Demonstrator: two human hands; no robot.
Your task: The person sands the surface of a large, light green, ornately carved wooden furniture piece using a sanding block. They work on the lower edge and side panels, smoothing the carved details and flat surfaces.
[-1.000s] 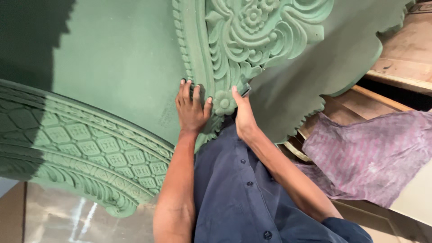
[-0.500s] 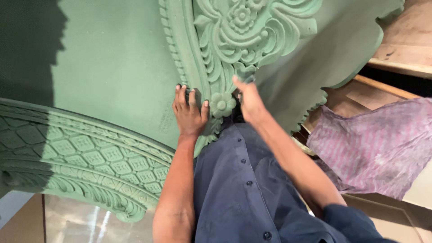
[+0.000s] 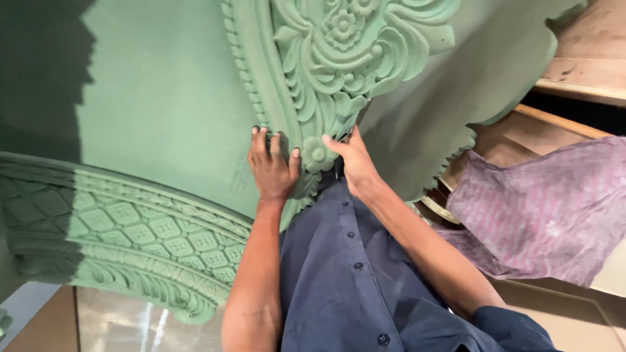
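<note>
A large green carved panel (image 3: 163, 104) fills the upper view, with a raised floral and scroll relief (image 3: 345, 58) running down its middle. My left hand (image 3: 270, 166) lies flat on the panel beside the beaded edge of the relief, fingers spread. My right hand (image 3: 352, 160) presses on the lower end of the relief, thumb toward a small round flower; something dark shows between its fingers, too hidden to name. My dark blue shirt (image 3: 352, 280) is below both hands.
A green arched border (image 3: 130, 241) with a diamond lattice curves across the lower left. A purple striped cloth (image 3: 541, 208) lies at right over wooden boards (image 3: 587, 72). A glossy pale floor (image 3: 117, 322) shows at the bottom left.
The view has shifted, so the panel sits further left in the frame. My right hand has slid up along the relief's lower end. My left hand stays flat in about the same spot.
</note>
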